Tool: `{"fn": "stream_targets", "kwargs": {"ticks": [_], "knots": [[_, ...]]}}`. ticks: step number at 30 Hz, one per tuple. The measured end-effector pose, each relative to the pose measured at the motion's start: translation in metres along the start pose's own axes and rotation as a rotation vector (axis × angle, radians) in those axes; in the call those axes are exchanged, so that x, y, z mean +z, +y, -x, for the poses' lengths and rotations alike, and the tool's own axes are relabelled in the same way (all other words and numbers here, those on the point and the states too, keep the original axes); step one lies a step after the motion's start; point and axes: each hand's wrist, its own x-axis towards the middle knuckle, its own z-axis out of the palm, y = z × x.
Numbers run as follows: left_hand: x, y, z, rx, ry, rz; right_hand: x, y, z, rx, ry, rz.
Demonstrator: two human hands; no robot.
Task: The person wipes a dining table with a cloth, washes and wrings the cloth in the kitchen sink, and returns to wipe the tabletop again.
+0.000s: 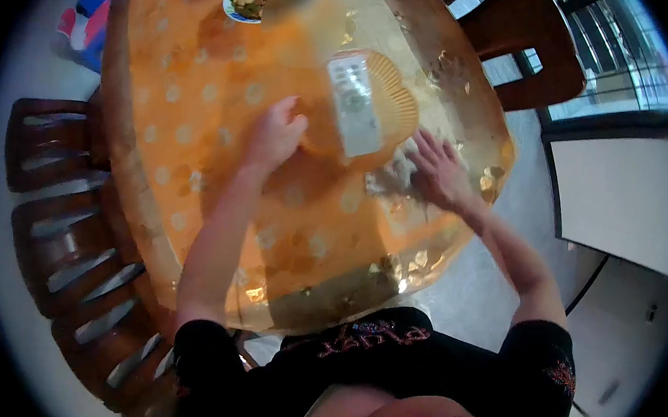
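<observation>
Black lettered shirt (pixel 447 361) filled the bottom of frame; at upper centre, a scalloped tray (pixel 396 105) lay between the left hand (pixel 273 137), its curled fingers' grip unclear, and the right hand (pixel 442 171), fingers slightly spread beside the rim.

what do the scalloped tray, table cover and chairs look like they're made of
Tray: probably moulded plastic, smooth-looking, with crisp even ridges along its rim; blur leaves it open.
Table cover: likely glossy plastic or vinyl, since it lies flat and throws back bright glints near the edge.
Chairs: seemingly varnished dark wood, judging by the reddish-brown colour and soft sheen.
</observation>
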Motion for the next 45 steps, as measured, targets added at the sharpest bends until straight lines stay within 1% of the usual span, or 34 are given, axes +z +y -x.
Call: {"fn": "stream_targets", "kwargs": {"ticks": [1, 3, 4, 5, 6, 7, 9, 10, 11, 13, 14, 16, 17, 19, 21, 23, 24, 26, 27, 28, 29, 30, 31, 33, 34, 35, 36, 38, 40, 41, 42, 44, 45], "knots": [[-0.010, -0.009, 0.001, -0.025, 0.020, -0.028, 0.005, 0.025, -0.039, -0.052, -0.003, 0.032], [-0.017, -0.010, 0.010, -0.135, 0.071, 0.076, -0.005, 0.071, -0.130, -0.024, 0.020, 0.074], [-0.019, -0.002, 0.014, -0.212, 0.108, 0.208, -0.008, 0.090, -0.188, 0.049, -0.020, 0.243], [-0.021, 0.003, 0.016, -0.224, 0.104, 0.188, 0.002, 0.123, -0.232, 0.068, 0.111, 0.100], [-0.023, 0.007, 0.018, -0.233, 0.099, 0.168, -0.008, 0.141, -0.275, -0.038, 0.181, 0.220], [-0.023, 0.011, 0.016, -0.241, 0.092, 0.147, -0.006, 0.161, -0.324, -0.029, 0.215, 0.304], [-0.017, 0.020, 0.014, -0.374, 0.149, 0.253, -0.004, 0.155, -0.350, 0.019, 0.348, 0.210], [-0.011, 0.025, 0.013, -0.444, 0.172, 0.315, -0.005, 0.156, -0.352, 0.049, 0.403, 0.166], [-0.006, 0.027, 0.012, -0.439, 0.177, 0.331, -0.007, 0.154, -0.341, 0.010, 0.280, 0.162], [-0.001, 0.033, 0.002, -0.411, 0.196, 0.359, -0.012, 0.135, -0.280, -0.153, 0.035, 0.412], [0.002, 0.041, -0.005, -0.428, 0.194, 0.309, 0.016, 0.151, -0.258, -0.337, 0.221, 0.354], [0.008, 0.059, -0.018, -0.474, 0.181, 0.198, 0.008, 0.177, -0.245, -0.544, 0.234, 0.076], [0.013, 0.051, -0.024, -0.450, 0.202, 0.161, 0.002, 0.190, -0.255, -0.518, 0.225, 0.044], [0.024, 0.025, -0.040, -0.409, 0.243, 0.085, -0.016, 0.218, -0.300, -0.271, 0.263, 0.140], [0.034, 0.031, -0.067, -0.260, 0.207, 0.027, -0.034, 0.235, -0.342, -0.057, 0.325, 0.183], [0.048, 0.021, -0.096, -0.413, 0.216, 0.360, -0.032, 0.240, -0.347, 0.083, 0.360, 0.200], [0.052, 0.025, -0.104, -0.458, 0.219, 0.300, -0.029, 0.241, -0.339, 0.104, 0.392, 0.219], [0.053, 0.063, -0.121, -0.518, 0.241, 0.177, -0.012, 0.241, -0.303, 0.078, 0.477, 0.274], [0.050, 0.062, -0.122, -0.483, 0.243, 0.166, -0.007, 0.237, -0.274, 0.046, 0.512, 0.283], [0.051, 0.053, -0.123, -0.454, 0.238, 0.157, -0.008, 0.232, -0.241, 0.013, 0.490, 0.216], [0.051, 0.048, -0.121, -0.421, 0.237, 0.171, -0.012, 0.224, -0.201, -0.020, 0.463, 0.152], [0.052, 0.042, -0.119, -0.388, 0.236, 0.185, -0.019, 0.214, -0.162, -0.002, 0.351, 0.112], [0.049, 0.039, -0.106, -0.347, 0.248, 0.221, -0.052, 0.182, -0.128, -0.004, 0.248, -0.107], [0.043, 0.028, -0.077, -0.342, 0.272, 0.217, -0.070, 0.149, -0.091, -0.045, 0.117, -0.190], [0.039, 0.022, -0.064, -0.379, 0.274, 0.174, -0.042, 0.153, -0.079, -0.074, 0.094, -0.060], [0.036, 0.018, -0.053, -0.415, 0.274, 0.133, -0.033, 0.152, -0.077, -0.101, 0.072, 0.072], [0.032, 0.017, -0.043, -0.404, 0.265, 0.151, -0.029, 0.154, -0.091, -0.150, 0.096, 0.065], [0.026, 0.018, -0.026, -0.390, 0.246, 0.180, -0.031, 0.143, -0.159, -0.252, 0.139, 0.040], [0.024, 0.022, -0.013, -0.432, 0.259, 0.184, -0.025, 0.130, -0.226, -0.249, 0.177, 0.097], [0.022, 0.025, -0.008, -0.457, 0.263, 0.185, -0.015, 0.132, -0.257, -0.341, 0.274, 0.134], [0.022, 0.030, -0.004, -0.440, 0.279, 0.200, -0.007, 0.137, -0.286, -0.432, 0.370, 0.172], [0.021, 0.043, 0.000, -0.401, 0.316, 0.232, -0.023, 0.144, -0.333, -0.377, 0.253, 0.085], [0.020, 0.046, 0.000, -0.415, 0.313, 0.243, -0.036, 0.151, -0.349, -0.302, 0.405, -0.036]]}}
